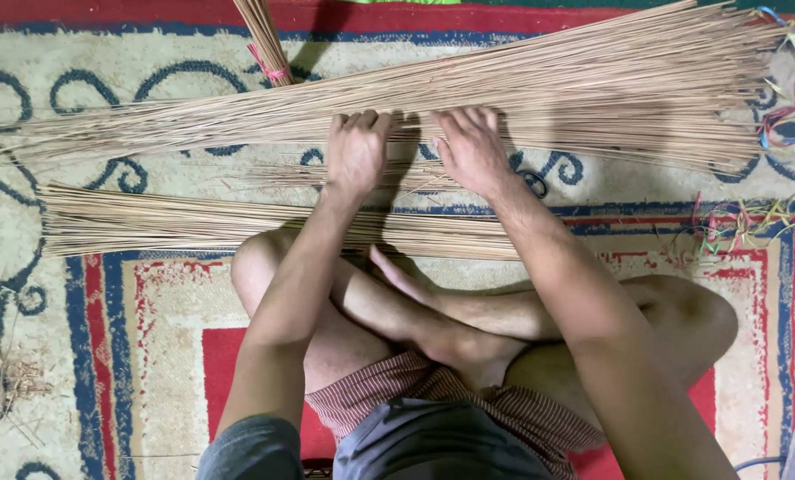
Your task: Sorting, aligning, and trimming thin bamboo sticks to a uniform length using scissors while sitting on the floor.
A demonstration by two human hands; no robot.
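Note:
A large fan-shaped pile of thin tan sticks (593, 89) lies across the patterned carpet in front of me. My left hand (356, 151) and my right hand (470, 149) rest side by side on the near edge of that pile, fingers curled over the sticks. A thin loose layer of sticks (282, 176) lies just under my wrists. Closer to me a second, neater bundle of sticks (148, 222) stretches from the left past my crossed legs.
Another stick bundle tied with a pink band (266, 49) points in from the top. Coloured plastic strips (784, 124) lie at the right edge, more strips (735, 227) lower right. Dry scraps (11, 378) lie at the left on the carpet (162, 307).

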